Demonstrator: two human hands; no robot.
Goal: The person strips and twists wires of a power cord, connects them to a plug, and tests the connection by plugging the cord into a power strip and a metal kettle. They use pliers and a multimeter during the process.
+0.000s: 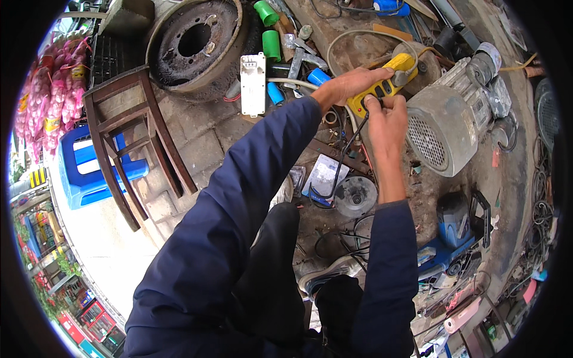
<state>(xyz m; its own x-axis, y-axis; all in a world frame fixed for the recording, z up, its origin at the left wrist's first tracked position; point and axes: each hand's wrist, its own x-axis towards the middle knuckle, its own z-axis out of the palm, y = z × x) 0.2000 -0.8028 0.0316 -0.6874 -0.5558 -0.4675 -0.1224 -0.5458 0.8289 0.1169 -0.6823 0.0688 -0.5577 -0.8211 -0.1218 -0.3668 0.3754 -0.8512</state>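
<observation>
A yellow power strip (379, 89) with dark sockets and a grey plug (401, 76) at its upper end lies slanted between my hands. My left hand (351, 83) is closed round its upper side. My right hand (387, 125) grips at its lower side, thumb raised against it, where a black cord (356, 134) hangs down; whether the fingers also hold that cord's plug is hidden. Just right of them is a large grey electric motor (446, 134) with a perforated end cover. A white plastic rectangular box (252, 84) lies to the left.
A rusty wheel rim (170, 65), wooden chair frame (100, 125), blue plastic stool (80, 173) and pink bagged goods (57, 89) lie leftward. Around my feet are a round metal disc (356, 196) and loose cables. A blue-and-black machine (453, 221) sits lower right; green and blue tube pieces (270, 45) lie above.
</observation>
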